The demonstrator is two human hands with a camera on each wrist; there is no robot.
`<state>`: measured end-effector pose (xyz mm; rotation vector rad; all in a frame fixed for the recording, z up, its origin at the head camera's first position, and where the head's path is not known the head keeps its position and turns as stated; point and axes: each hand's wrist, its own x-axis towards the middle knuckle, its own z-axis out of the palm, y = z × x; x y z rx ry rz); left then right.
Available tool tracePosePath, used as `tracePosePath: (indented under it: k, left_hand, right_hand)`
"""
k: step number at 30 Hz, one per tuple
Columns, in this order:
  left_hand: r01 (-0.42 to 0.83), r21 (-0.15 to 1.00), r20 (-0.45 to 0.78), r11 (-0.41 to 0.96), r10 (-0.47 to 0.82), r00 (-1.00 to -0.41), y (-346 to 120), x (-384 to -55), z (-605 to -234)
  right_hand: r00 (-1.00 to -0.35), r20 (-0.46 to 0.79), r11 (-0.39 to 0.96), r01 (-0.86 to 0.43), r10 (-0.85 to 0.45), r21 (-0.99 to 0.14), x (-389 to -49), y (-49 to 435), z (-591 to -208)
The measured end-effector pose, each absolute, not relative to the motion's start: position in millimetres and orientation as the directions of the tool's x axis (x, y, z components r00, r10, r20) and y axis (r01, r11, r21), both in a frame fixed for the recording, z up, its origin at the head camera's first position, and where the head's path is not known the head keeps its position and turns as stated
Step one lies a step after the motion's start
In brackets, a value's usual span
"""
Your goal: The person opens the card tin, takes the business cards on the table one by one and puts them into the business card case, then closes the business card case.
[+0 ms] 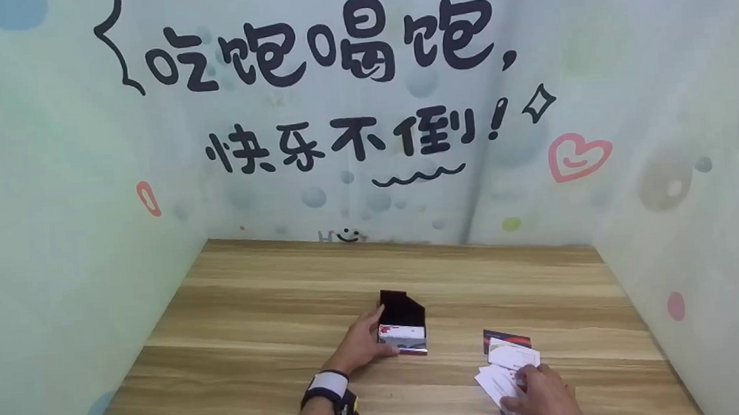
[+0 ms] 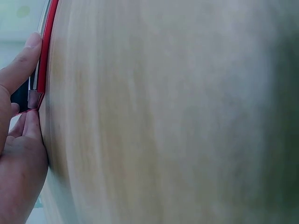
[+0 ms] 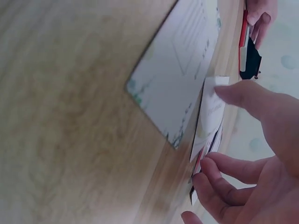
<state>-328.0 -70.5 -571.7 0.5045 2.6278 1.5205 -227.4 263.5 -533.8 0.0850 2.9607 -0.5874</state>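
A black-and-red card case point(image 1: 401, 310) lies with its flap raised on the table, a white-and-grey card point(image 1: 403, 338) showing in its pocket. My left hand point(image 1: 362, 343) grips its left side, thumb at the front edge. In the left wrist view the red edge of the case point(image 2: 46, 51) sits between thumb and fingers. To the right, my right hand point(image 1: 546, 395) pinches a white business card point(image 3: 211, 109) by its edges, thumb at one end and fingertips at the other. Beneath and beyond it lie another white card point(image 1: 513, 354) and a dark card with red stripes point(image 1: 506, 338).
Nearer the front edge of view lies a white card with green floral corners point(image 3: 175, 70), partly cut off in the head view. Wood-grain table point(image 1: 271, 294) surrounds everything. Printed wall sheets point(image 1: 335, 104) stand at the back and on both sides.
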Motion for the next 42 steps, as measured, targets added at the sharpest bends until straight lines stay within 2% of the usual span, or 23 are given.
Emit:
tracePosePath:
  k: [10, 20, 24, 30, 38, 42]
  left_hand:
    - [0.197, 0.873, 0.066, 0.446, 0.293, -0.954, -71, -329, -575]
    - [0.175, 0.870, 0.042, 0.462, 0.284, -0.958, -72, -327, -574]
    - [0.179, 0.872, 0.049, 0.455, 0.285, -0.957, -72, -327, -573]
    - [0.225, 0.874, 0.095, 0.432, 0.302, -0.949, -72, -328, -573]
    - [0.209, 0.886, 0.084, 0.414, 0.301, -0.950, -72, -327, -574]
    - [0.194, 0.884, 0.069, 0.426, 0.291, -0.954, -72, -327, -574]
  right_hand:
    - [-0.993, -0.114, 0.926, 0.065, 0.023, -0.373, -223, 258, -538]
    - [-0.985, -0.169, 0.915, 0.087, 0.021, -0.395, -225, 252, -536]
    - [-0.995, -0.100, 0.929, 0.018, -0.021, -0.371, -222, 248, -534]
    - [-0.986, 0.069, 0.962, -0.161, -0.149, -0.222, -219, 241, -531]
    - [-0.959, 0.185, 0.961, -0.240, -0.213, -0.137, -222, 236, -532]
    - [-0.895, 0.309, 0.930, -0.360, -0.322, -0.074, -228, 235, -537]
